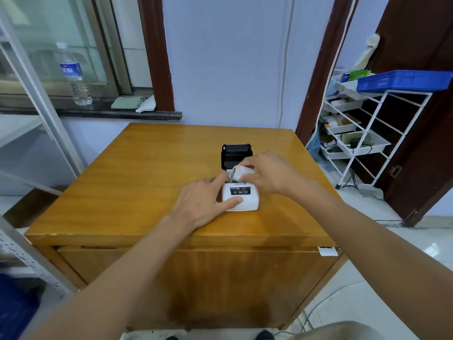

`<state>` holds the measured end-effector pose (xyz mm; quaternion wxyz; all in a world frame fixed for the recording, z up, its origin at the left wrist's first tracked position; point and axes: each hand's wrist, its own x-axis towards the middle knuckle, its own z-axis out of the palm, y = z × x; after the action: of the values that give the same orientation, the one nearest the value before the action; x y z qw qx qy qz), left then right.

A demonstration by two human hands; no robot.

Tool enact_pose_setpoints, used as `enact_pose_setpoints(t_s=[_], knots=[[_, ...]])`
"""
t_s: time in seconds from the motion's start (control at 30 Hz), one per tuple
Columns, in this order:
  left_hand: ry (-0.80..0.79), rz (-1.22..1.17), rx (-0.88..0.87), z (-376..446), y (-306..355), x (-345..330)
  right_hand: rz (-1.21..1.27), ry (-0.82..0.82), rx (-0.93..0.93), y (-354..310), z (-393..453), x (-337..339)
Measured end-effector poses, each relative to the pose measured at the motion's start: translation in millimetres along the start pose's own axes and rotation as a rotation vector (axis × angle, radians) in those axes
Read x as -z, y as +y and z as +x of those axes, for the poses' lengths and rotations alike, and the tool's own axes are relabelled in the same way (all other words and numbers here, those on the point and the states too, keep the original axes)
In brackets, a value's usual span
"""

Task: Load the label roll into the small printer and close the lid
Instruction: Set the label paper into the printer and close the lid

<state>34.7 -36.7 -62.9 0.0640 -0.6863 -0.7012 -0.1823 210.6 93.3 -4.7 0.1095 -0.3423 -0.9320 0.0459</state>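
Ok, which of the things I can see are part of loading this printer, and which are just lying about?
For the job:
- printer, white, steadied by left hand
- lid, black, standing open
- label roll, held in right hand

Lying about:
- water bottle on the sill
- folded cloths
- blue crate
- wire rack

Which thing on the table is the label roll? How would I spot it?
Look at the wooden table, then the small white printer in its middle with the black lid standing open. The label roll is the little white cylinder that the right hand holds just above the printer, the only round thing there.
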Motion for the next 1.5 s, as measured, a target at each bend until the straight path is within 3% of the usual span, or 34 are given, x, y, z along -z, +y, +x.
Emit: enact_pose_setpoints(t_s=[0.1, 0.4, 0.83, 1.07, 1.5], knots=[[0.005, 0.016, -0.007, 0, -2, -2, -0.14, -0.122, 0.031, -8, 7, 11], [0.06, -0.024, -0.023, -2, -3, -3, -0.347, -0.073, 0.135, -22, 23, -1], [0.104, -0.053, -0.013, -6, -1, 0, -0.289, -0.003, 0.108, -23, 11, 2], [0.092, -0.045, 0.01, -6, -1, 2, -0.115, 0.005, 0.0, -24, -4, 22], [0.119, -0.075, 0.02, -9, 1, 5, -0.188, 0.112, 0.159, -42, -80, 5]])
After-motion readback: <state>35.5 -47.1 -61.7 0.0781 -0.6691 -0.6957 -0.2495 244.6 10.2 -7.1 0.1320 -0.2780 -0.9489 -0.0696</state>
